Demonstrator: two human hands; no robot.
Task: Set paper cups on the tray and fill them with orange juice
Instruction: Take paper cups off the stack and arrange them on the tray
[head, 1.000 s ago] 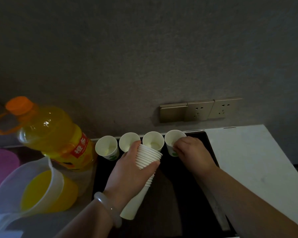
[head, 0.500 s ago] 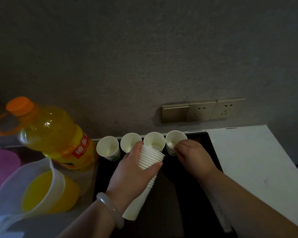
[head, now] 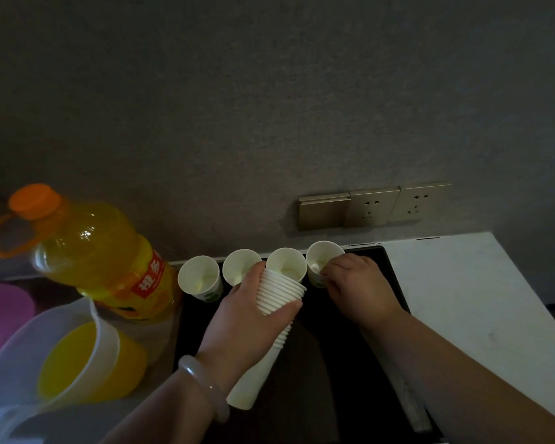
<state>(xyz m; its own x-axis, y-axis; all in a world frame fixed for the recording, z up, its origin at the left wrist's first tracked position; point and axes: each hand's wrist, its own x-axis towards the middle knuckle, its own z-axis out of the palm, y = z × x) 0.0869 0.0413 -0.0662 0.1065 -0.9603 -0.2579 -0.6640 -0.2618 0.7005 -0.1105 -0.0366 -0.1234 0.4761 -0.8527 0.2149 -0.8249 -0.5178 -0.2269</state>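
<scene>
Four cups point(head: 200, 278) upright in a row along far edge of tray point(head: 350, 395), no juice evident inside any. Placing step in hand; pouring not yet begun. Left hand point(head: 247, 322) wrapped round stack point(head: 279, 296) of nested cups, held tilted above tray middle, open end toward the row. Right hand point(head: 359, 286) pinching rightmost cup point(head: 322, 259) at its near side, fingers curled on the wall; looks like seating it just beside the third.

Next, by judgement: let go of that cup, then peel another off stack if more wanted, else put stack down and reach for pitcher. Calls for light grip: thin paper, tight row, easy to tip.

Surface, left to right: purple round thing point(head: 0, 318) at frame edge, partly cut off; clear pitcher point(head: 61, 363) part full of orange juice, off the tray; capped juice bottle point(head: 103, 251) behind it, just beside leftmost cup; black tray; white counter point(head: 478, 299) on right. Room: dim, grey textured wall point(head: 269, 91), gold socket plates point(head: 398, 206) above tray's far right corner.
</scene>
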